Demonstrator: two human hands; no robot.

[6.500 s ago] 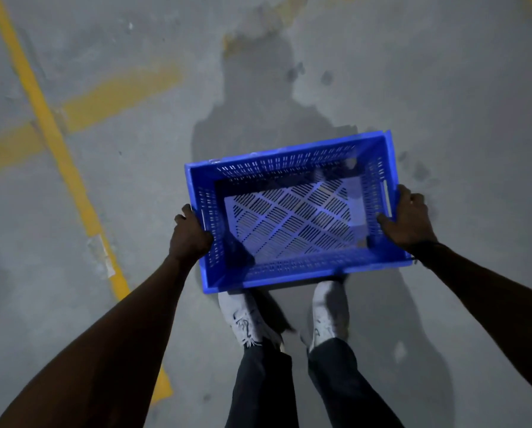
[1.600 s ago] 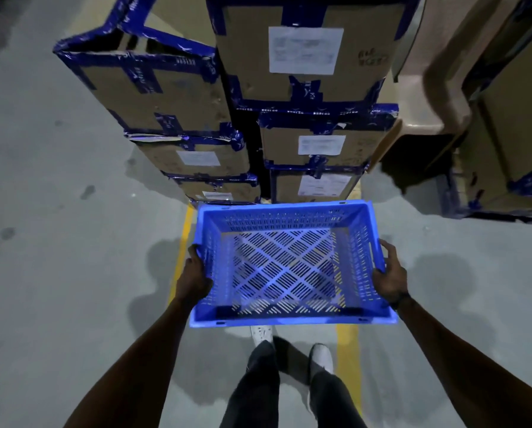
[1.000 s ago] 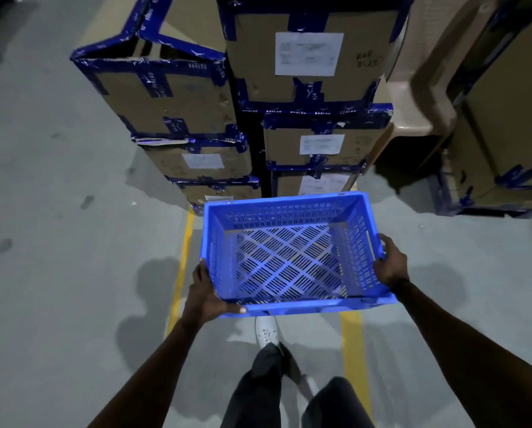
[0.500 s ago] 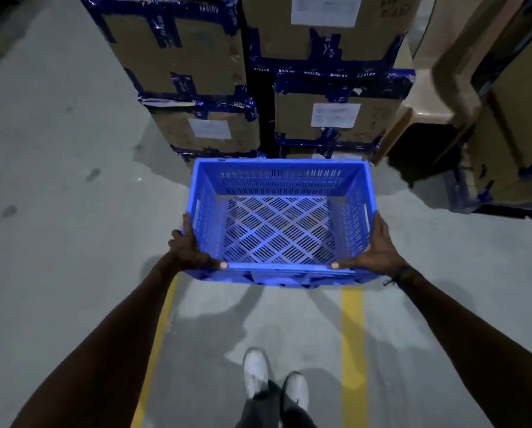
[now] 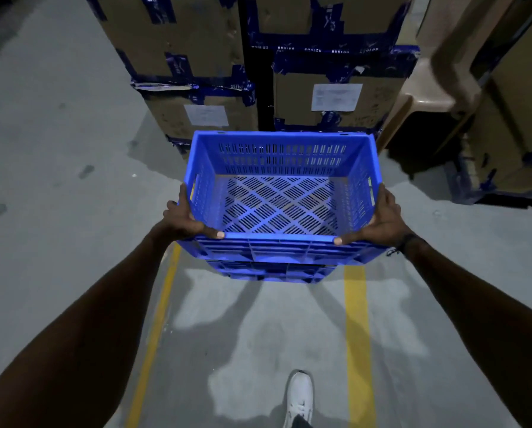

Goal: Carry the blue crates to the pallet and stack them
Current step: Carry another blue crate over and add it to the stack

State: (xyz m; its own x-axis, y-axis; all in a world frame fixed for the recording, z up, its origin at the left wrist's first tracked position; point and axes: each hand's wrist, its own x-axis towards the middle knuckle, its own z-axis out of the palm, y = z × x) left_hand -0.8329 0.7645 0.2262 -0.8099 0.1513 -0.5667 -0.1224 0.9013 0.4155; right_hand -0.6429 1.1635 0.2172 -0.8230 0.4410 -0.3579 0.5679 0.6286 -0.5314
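Crate [image 5: 281,199] now farther out from body, tilted toward the camera | white shoe [image 5: 300,396] between yellow floor lines [image 5: 355,335] | left hand [image 5: 184,219], right hand [image 5: 382,220] grip crate's near corners, thumbs on rim | ahead: taped cardboard boxes [image 5: 335,97] stacked just beyond crate, blocking the path.

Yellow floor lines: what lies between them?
Head view: bare grey floor, arm shadows, and a white shoe between the yellow lines; the crate overhangs it.

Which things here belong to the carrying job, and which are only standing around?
Belong to the job:
- blue crate, empty
- left hand and right hand, gripping its near corners

Only standing around:
- taped cardboard boxes stacked behind the crate
- beige plastic piece at right
- yellow floor lines
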